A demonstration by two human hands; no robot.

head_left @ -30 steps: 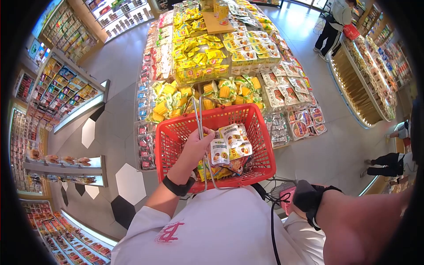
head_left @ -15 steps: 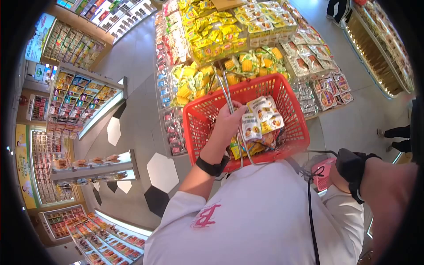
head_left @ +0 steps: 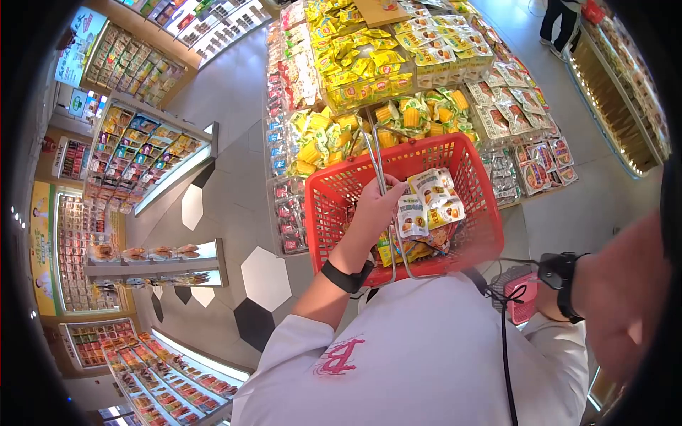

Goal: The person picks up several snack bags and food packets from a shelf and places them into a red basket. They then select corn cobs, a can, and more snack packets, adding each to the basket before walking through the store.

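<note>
My left hand (head_left: 376,207) is closed around the metal handles (head_left: 377,160) of a red shopping basket (head_left: 474,167), which hangs in front of my white shirt. In the basket lie white-and-yellow snack pouches (head_left: 435,200) on top of other colourful packets (head_left: 419,247), partly hidden by the hand and handles. My right hand (head_left: 629,302) is raised close to the camera at the right edge, smeared by motion. Its fingers do not show clearly, and a black device is strapped at that wrist (head_left: 559,275).
Beyond the basket stands a display stacked with yellow packets (head_left: 366,57) and corn-like packs (head_left: 419,113). Lit snack shelves (head_left: 135,145) line the left. A person (head_left: 556,28) stands at the back right beside another display (head_left: 618,92). A pink basket (head_left: 522,295) is low at the right.
The view has shifted slightly, so the display and basket sit a little lower and further right. My left hand keeps its hold on the handles. My right hand has come further into view.
</note>
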